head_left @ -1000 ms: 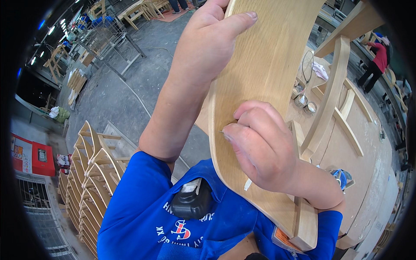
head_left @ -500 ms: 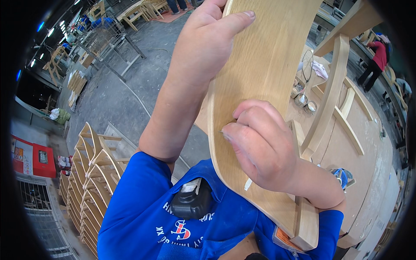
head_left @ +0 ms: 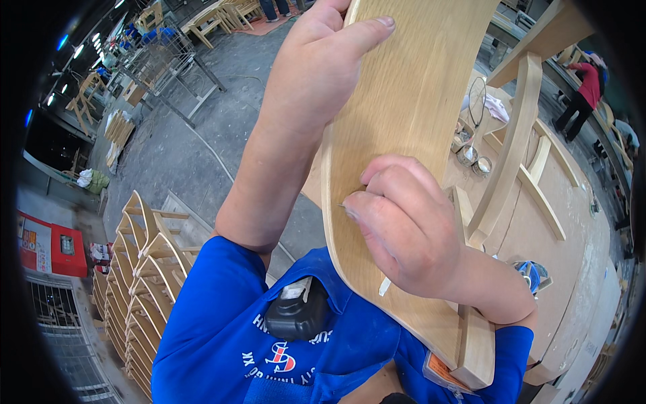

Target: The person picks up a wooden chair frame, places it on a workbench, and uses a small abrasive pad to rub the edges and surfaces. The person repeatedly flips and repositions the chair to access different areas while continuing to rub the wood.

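Observation:
A chair with a broad, curved, light wooden backrest (head_left: 417,81) stands tilted close before me. My left hand (head_left: 321,64) grips the backrest's left edge near the top, thumb lying on its face and the other fingers out of sight round the edge. Lower down, my right hand (head_left: 410,225) is closed in a pinch against the wood. A tiny dark tip shows at its fingertips; what it holds is mostly hidden. Below that hand a narrow white strip (head_left: 385,287) shows on the panel. A curved chair leg (head_left: 515,148) rises right of the backrest.
On the right, a round-edged worktable (head_left: 572,283) bears wooden pieces (head_left: 542,202), small jars (head_left: 481,165) and a blue roll (head_left: 531,276). Stacked curved wooden frames (head_left: 138,283) stand at lower left. A metal cart (head_left: 158,71) is far left; a person in red (head_left: 589,87) works far right.

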`<state>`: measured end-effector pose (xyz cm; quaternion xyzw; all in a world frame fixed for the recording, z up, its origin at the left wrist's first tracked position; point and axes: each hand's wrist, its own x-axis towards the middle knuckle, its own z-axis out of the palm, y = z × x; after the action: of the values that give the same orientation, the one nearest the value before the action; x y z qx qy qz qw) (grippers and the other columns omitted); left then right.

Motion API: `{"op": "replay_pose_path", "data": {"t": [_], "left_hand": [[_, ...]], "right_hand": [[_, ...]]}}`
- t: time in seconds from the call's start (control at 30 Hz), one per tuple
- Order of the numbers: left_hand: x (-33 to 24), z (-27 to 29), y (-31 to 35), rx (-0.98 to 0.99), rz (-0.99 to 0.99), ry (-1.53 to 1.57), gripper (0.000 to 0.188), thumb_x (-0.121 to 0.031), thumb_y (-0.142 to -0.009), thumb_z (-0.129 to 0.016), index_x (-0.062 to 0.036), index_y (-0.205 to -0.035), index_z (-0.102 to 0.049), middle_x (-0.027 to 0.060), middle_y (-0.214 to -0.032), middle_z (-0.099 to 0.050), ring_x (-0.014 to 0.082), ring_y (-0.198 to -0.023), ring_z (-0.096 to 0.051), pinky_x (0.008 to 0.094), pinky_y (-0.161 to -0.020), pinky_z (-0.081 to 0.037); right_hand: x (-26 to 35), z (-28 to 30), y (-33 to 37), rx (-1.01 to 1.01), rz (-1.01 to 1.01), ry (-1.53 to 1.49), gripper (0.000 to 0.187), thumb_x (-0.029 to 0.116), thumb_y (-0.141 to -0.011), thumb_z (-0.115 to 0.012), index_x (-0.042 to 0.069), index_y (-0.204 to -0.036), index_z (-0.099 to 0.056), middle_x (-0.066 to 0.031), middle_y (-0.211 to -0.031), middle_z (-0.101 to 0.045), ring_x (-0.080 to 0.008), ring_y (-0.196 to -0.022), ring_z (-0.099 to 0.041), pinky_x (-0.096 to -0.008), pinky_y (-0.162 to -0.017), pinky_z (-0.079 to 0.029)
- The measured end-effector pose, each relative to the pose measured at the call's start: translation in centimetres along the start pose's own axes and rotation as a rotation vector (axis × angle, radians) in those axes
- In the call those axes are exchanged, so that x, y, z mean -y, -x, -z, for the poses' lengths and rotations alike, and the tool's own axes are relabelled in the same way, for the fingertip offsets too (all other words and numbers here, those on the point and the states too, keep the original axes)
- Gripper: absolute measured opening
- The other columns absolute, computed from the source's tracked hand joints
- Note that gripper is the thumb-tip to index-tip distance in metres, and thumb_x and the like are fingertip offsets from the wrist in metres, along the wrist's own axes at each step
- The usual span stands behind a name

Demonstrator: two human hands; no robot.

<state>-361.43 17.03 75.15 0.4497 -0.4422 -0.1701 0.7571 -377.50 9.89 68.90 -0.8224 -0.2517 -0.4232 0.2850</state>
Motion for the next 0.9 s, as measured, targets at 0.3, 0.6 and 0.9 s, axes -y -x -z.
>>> {"op": "replay_pose_path", "data": {"t": [0.3, 0.6, 0.9], "left_hand": [[-0.39, -0.17, 0.30, 0.024, -0.018, -0.030, 0.047, -0.005, -0.103, -0.051, 0.0043, -0.149, -0.044, 0.0140, -0.136, -0.061, 0.0176, -0.123, -0.059, 0.0309, -0.106, -0.046], [-0.55, -0.33, 0.12, 0.039, -0.033, -0.012, 0.047, -0.004, -0.103, -0.051, 0.0045, -0.149, -0.044, 0.0139, -0.137, -0.061, 0.0177, -0.124, -0.059, 0.0310, -0.106, -0.046], [-0.59, -0.50, 0.52, 0.028, -0.023, 0.018, 0.048, -0.004, -0.104, -0.051, 0.0042, -0.150, -0.043, 0.0138, -0.138, -0.060, 0.0185, -0.125, -0.059, 0.0315, -0.107, -0.046]], "right_hand": [[-0.05, 0.04, 0.02, 0.016, 0.003, -0.011, 0.038, -0.008, -0.058, -0.076, -0.004, -0.094, -0.065, -0.0144, -0.085, -0.055, -0.0353, -0.086, -0.062, -0.0400, -0.068, -0.051], [0.01, 0.00, -0.06, 0.013, -0.004, -0.008, 0.037, -0.008, -0.058, -0.076, -0.004, -0.093, -0.065, -0.0140, -0.084, -0.055, -0.0351, -0.085, -0.062, -0.0400, -0.068, -0.051], [-0.08, 0.03, 0.15, 0.012, 0.011, 0.013, 0.032, -0.003, -0.062, -0.072, -0.004, -0.092, -0.064, -0.0150, -0.086, -0.054, -0.0348, -0.087, -0.062, -0.0396, -0.070, -0.053]]}}
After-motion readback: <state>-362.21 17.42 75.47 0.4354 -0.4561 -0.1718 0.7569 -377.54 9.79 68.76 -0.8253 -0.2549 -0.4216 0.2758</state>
